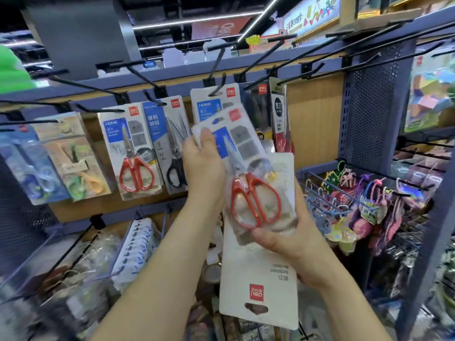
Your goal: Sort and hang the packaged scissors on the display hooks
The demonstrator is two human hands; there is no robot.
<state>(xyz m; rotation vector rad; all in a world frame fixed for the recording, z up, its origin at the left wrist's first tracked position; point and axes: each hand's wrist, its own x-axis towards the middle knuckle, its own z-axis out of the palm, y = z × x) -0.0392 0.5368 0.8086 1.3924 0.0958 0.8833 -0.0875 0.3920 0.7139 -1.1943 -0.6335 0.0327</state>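
A: Rack, left to right?
B: Hung red-handled pack, black-handled pack, then a HOME pack on the middle hook.
A: Hands?
B: Left hand grips the upper left edge of the held scissors pack, thumb on its face. Right hand pinches its lower end, thumb in front, fingers behind. A reversed pack hangs upside down behind it, apparently in the same right grip.
A: Position of the held pack?
B: Near side of the rack, tilted, top overlapping the HOME pack. Not on a hook.
A: Method?
B: Probably the same type as that HOME pack. Square the card upright, find its hang slot (blurred here), feed it over the hook tip. Keep the reversed pack low and clear.
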